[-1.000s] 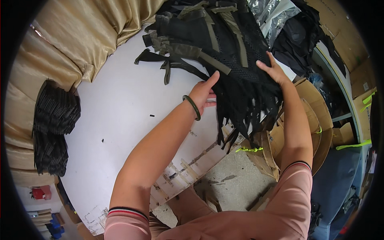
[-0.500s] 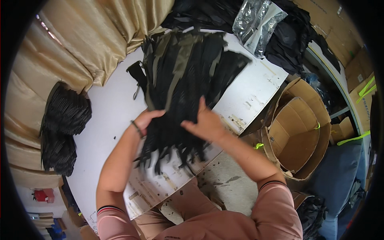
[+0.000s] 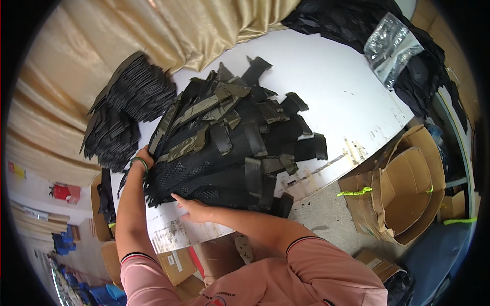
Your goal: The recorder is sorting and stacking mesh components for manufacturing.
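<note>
Black fabric strips (image 3: pixel 232 171), loosely fanned on the white table (image 3: pixel 326 86) near dark stacked pieces (image 3: pixel 140 89); left hand (image 3: pixel 144 157) at their narrow end, partly hidden, cannot tell its grip; right hand (image 3: pixel 196 210) spread at near edge; looks like gathering; next move calls for even two-handed pressure

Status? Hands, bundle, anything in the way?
Left grip at black bundle, left end; right grip open, near edge. Bundle fanned on white table. Black stack close, left.

Head-worn fisheye, looking down, fairly close
</note>
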A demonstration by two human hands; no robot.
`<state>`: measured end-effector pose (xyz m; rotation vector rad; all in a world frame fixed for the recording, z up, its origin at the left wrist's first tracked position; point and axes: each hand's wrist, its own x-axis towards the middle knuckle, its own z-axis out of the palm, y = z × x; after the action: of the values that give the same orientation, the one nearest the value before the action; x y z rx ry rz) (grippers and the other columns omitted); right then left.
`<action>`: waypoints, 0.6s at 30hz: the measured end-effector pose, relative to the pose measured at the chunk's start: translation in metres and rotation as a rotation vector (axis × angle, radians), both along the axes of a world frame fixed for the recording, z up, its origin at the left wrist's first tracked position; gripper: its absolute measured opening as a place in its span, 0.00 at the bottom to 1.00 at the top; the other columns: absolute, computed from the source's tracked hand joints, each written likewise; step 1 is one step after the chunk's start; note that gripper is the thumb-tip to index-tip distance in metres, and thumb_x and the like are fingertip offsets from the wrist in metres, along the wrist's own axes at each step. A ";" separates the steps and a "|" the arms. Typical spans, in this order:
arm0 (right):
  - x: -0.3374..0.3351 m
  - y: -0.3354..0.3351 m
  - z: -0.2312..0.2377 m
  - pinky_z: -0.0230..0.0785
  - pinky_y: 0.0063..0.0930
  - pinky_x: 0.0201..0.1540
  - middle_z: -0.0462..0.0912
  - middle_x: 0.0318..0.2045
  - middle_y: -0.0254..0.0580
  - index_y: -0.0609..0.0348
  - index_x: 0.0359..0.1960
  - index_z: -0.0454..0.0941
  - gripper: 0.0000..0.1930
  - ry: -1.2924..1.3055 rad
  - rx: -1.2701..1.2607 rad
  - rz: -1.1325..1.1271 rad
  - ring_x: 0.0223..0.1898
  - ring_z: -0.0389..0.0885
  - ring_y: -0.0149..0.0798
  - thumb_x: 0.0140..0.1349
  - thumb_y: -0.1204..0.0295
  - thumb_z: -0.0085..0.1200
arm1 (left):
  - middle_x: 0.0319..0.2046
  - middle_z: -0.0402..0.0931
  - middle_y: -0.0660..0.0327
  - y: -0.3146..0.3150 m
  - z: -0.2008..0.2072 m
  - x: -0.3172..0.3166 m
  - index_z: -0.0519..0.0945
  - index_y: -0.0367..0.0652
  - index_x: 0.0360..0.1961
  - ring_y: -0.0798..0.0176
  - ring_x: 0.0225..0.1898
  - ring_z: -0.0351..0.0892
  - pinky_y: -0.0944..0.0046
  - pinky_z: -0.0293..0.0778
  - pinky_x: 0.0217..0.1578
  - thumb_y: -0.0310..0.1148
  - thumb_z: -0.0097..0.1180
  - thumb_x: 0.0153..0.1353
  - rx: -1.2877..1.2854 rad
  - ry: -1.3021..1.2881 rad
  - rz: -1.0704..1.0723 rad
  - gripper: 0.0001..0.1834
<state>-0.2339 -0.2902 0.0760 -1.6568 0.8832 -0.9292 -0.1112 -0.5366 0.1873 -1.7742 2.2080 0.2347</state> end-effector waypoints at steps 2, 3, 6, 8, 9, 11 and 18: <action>0.015 0.006 0.031 0.68 0.35 0.50 0.74 0.51 0.56 0.60 0.68 0.44 0.42 0.025 0.033 0.115 0.48 0.76 0.52 0.57 0.65 0.58 | 0.55 0.69 0.49 0.021 0.001 0.051 0.67 0.41 0.58 0.50 0.58 0.67 0.57 0.68 0.54 0.30 0.63 0.47 -0.153 0.049 0.107 0.35; 0.015 0.014 0.045 0.69 0.35 0.48 0.76 0.49 0.53 0.59 0.67 0.49 0.39 0.064 0.086 0.180 0.46 0.78 0.50 0.57 0.66 0.57 | 0.57 0.67 0.48 0.039 -0.003 0.066 0.67 0.40 0.58 0.50 0.59 0.65 0.57 0.65 0.56 0.28 0.62 0.48 -0.306 0.302 0.046 0.33; -0.002 0.062 0.054 0.72 0.30 0.38 0.81 0.34 0.44 0.61 0.58 0.65 0.28 -0.149 0.005 0.314 0.33 0.80 0.39 0.56 0.66 0.59 | 0.58 0.65 0.49 0.108 0.002 0.094 0.65 0.39 0.59 0.52 0.60 0.64 0.59 0.60 0.59 0.27 0.59 0.51 -0.538 0.699 -0.070 0.32; -0.038 0.101 0.065 0.71 0.27 0.40 0.81 0.37 0.42 0.60 0.55 0.68 0.25 -0.127 0.191 0.464 0.35 0.79 0.34 0.58 0.65 0.58 | 0.55 0.67 0.50 0.162 0.001 0.103 0.66 0.36 0.57 0.54 0.57 0.66 0.60 0.59 0.59 0.28 0.58 0.54 -0.622 0.877 -0.114 0.28; -0.053 0.124 0.055 0.71 0.27 0.41 0.81 0.38 0.41 0.60 0.55 0.69 0.23 -0.156 0.245 0.456 0.37 0.79 0.33 0.59 0.66 0.57 | 0.52 0.68 0.50 0.193 -0.002 0.109 0.68 0.34 0.55 0.54 0.55 0.67 0.60 0.60 0.58 0.28 0.57 0.55 -0.654 0.907 -0.090 0.25; -0.077 0.173 0.028 0.70 0.26 0.45 0.80 0.40 0.40 0.60 0.54 0.70 0.20 -0.167 0.348 0.443 0.41 0.78 0.32 0.62 0.67 0.54 | 0.48 0.69 0.52 0.265 -0.020 0.145 0.69 0.33 0.52 0.56 0.51 0.68 0.61 0.63 0.55 0.28 0.56 0.56 -0.694 0.923 0.047 0.22; -0.171 0.316 -0.062 0.74 0.24 0.37 0.80 0.33 0.42 0.66 0.42 0.75 0.09 -0.366 0.733 -0.679 0.36 0.79 0.30 0.64 0.74 0.48 | 0.28 0.70 0.65 0.548 -0.193 0.263 0.73 0.42 0.33 0.73 0.31 0.68 0.73 0.66 0.35 0.27 0.48 0.65 -0.004 0.958 0.819 0.04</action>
<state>-0.4045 0.0255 0.0136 -0.5317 1.3481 -1.1192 0.1523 0.0115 -0.0061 -2.8640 1.7081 1.5064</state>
